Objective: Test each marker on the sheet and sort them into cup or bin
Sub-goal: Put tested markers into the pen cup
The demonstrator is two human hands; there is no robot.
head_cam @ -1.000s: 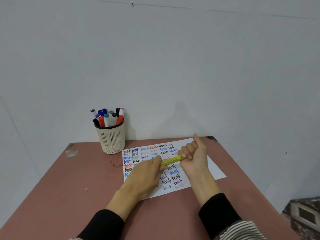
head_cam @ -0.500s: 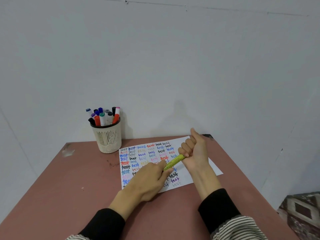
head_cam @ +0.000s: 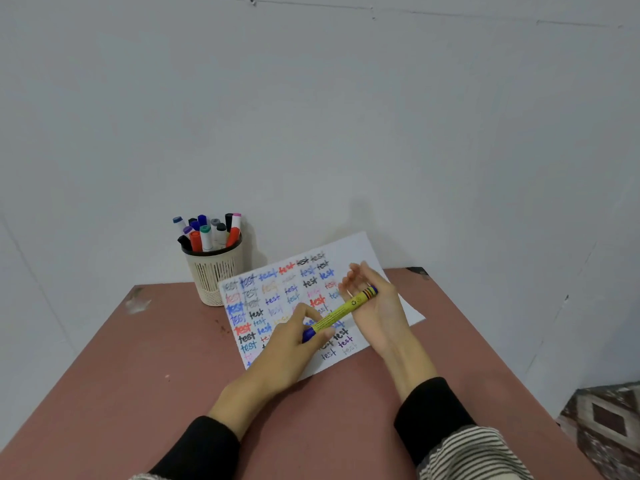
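Mesh cup (head_cam: 214, 276) of capped markers (head_cam: 207, 232) is standing left of the grip. Left hand (head_cam: 291, 344) is pinching the blue cap end of a yellow marker (head_cam: 341, 311) above the test sheet (head_cam: 277, 299); right hand (head_cam: 375, 303), fingers spread, is supporting its far end over the surface (head_cam: 145, 368).

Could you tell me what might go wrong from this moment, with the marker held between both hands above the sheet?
The yellow marker only lies across the open right hand; the left hand pinches its blue end, so it could roll off onto the sheet. The sheet's far edge lifts against the wall and may shift during writing. The cup looks crowded, so adding another marker could be awkward.
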